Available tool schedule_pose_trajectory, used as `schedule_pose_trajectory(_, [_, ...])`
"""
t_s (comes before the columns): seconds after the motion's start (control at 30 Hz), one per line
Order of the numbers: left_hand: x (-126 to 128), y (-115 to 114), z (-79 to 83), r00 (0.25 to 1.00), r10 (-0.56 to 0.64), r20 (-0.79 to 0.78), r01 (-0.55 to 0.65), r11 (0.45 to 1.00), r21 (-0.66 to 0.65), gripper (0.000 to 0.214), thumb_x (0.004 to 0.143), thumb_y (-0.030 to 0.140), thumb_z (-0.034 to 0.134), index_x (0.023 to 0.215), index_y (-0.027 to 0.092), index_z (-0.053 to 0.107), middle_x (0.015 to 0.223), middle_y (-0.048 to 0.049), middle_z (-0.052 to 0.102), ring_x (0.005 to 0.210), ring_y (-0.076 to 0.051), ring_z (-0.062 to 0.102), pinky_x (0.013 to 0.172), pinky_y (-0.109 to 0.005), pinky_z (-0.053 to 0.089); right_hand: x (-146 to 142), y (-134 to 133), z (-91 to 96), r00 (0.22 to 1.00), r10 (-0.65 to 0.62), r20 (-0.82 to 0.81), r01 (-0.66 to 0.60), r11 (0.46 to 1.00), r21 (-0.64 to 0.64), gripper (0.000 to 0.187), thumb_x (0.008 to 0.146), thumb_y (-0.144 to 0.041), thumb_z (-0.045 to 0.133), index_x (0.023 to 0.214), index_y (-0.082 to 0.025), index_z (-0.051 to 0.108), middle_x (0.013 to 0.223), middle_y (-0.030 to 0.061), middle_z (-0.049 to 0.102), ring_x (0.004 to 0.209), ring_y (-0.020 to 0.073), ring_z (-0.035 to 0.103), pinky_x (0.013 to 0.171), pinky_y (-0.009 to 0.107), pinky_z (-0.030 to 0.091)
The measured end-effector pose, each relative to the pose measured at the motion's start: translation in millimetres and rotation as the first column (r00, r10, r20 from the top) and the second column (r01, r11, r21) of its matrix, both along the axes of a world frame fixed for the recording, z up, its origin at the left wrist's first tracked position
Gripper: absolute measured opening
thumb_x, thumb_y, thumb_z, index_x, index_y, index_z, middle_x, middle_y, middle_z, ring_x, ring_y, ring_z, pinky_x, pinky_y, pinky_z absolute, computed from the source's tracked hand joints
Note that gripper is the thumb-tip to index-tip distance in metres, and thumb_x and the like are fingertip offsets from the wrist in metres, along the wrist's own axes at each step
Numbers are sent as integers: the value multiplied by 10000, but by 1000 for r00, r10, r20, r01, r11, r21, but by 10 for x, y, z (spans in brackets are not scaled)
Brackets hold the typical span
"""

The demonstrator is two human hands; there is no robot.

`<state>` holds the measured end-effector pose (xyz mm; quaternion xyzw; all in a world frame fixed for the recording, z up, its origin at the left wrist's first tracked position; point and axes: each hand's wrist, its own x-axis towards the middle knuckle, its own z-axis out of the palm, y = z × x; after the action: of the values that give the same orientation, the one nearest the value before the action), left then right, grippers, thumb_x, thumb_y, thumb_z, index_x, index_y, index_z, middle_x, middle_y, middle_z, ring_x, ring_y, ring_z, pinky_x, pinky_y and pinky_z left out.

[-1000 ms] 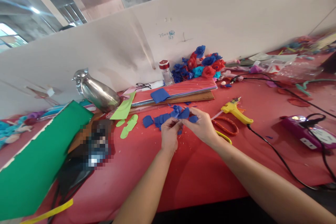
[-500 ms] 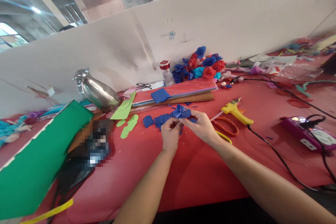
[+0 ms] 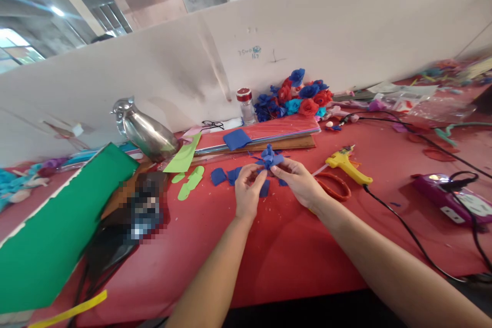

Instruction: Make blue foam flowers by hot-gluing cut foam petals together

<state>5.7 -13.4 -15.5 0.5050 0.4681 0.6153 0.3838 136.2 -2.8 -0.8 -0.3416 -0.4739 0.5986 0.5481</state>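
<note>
Between my hands is a small blue paper flower [image 3: 268, 157], its petals opening upward. My left hand [image 3: 248, 192] pinches it from the left with thumb and fingers. From the right, my right hand [image 3: 302, 182] grips a petal at its edge. Cut blue paper pieces [image 3: 219, 177] lie on the red table [image 3: 215, 246] beneath and left of the hands. Light green paper cutouts [image 3: 191, 183] rest further left. A yellow hot glue gun [image 3: 348, 165] lies to the right, by orange-handled scissors [image 3: 338, 190] partly hidden behind my right wrist.
Behind my hands lies a stack of coloured sheets [image 3: 277, 132]. A steel jug [image 3: 144, 130], a red-lidded jar [image 3: 245, 105] and finished red and blue paper flowers [image 3: 303, 95] stand by the partition. At right sits a purple power strip [image 3: 453, 197] with black cables; a green board [image 3: 57, 230] is at left.
The flower has been raised and turned more upright between my fingers. My left hand has turned and its fingers now reach around the flower's left side. The view has shifted slightly.
</note>
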Motion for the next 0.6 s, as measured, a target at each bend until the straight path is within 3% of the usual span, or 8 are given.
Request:
schedule_pose_trajectory(0.2, [7,-14,54,993,-100,59,102,994,-39,218,668,353,743,821,198,747,903,-35,665,841,-162,586,807,-283,456,-42,-26,-27,1000,10,2,-10,998,61,209,699,-403,727,808,-234,670,775,-13,674,780,147,595,806,303,466])
schedule_pose_trajectory(0.4, [20,-22,73,992,-94,86,98,994,-51,191,635,332,766,777,204,760,875,-30,680,857,-168,592,837,-297,454,-73,-36,-30,1000,6,-24,-4,997,79,202,712,-337,710,882,-259,635,854,-2,704,836,160,621,866,327,457])
schedule_pose_trajectory(0.6, [7,17,25,986,-60,156,71,995,-64,247,696,375,716,851,183,739,855,-42,715,839,-174,623,865,-324,462,-73,-80,36,999,-5,45,5,1000,17,207,663,-258,664,866,-233,641,872,6,703,830,165,621,861,331,457])
